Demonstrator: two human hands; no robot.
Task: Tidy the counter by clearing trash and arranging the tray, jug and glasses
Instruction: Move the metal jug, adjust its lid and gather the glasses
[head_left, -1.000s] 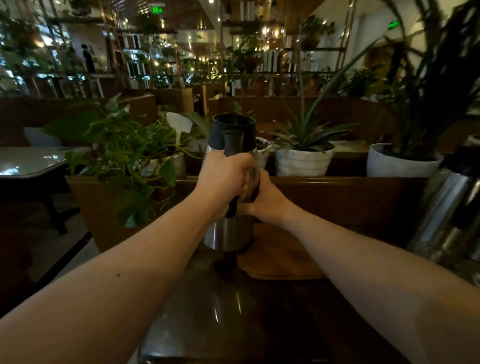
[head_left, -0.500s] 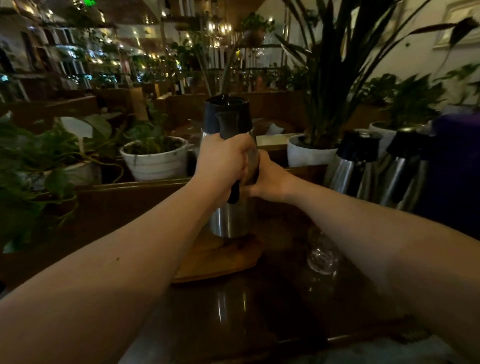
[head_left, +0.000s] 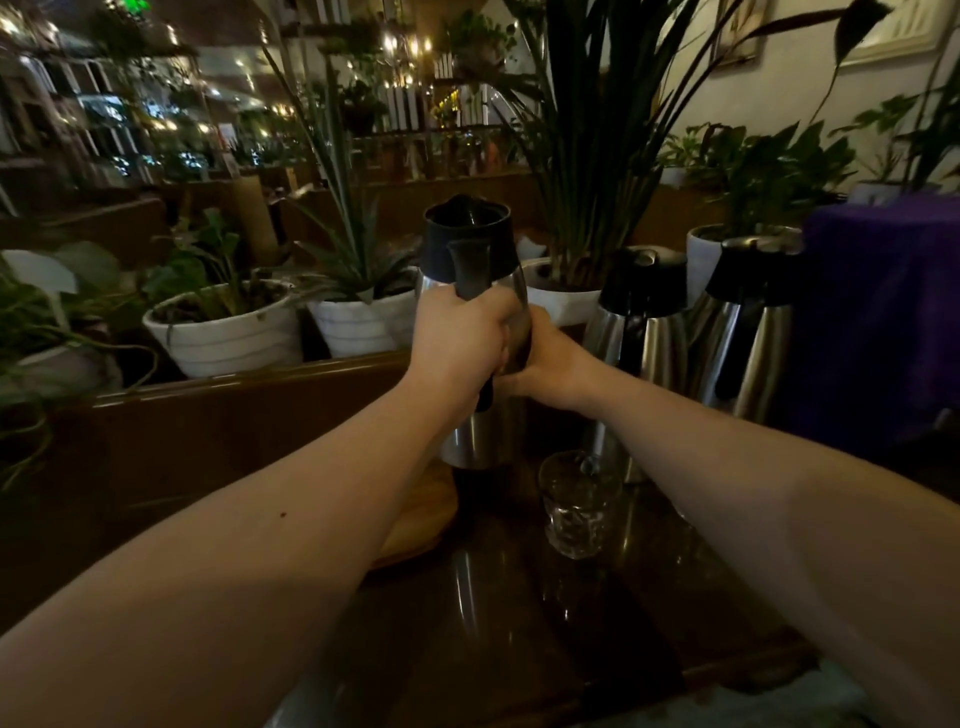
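- The left hand (head_left: 457, 338) is wrapping its grip tightly around the black handle of the steel jug (head_left: 475, 332), fingers clamped on it.
- The right hand (head_left: 550, 364) is pressing against the jug's right side, its grip closed on the body.
- The jug is standing upright in the middle of the scene, its base over the far right edge of the wooden tray (head_left: 421, 514); whether it is touching the tray cannot be told.
- A clear glass (head_left: 576, 506) is sitting on the dark tabletop (head_left: 519, 623) just right of the tray.
- Two more steel flasks (head_left: 649, 322) are standing to the far right, near white plant pots (head_left: 228, 332).
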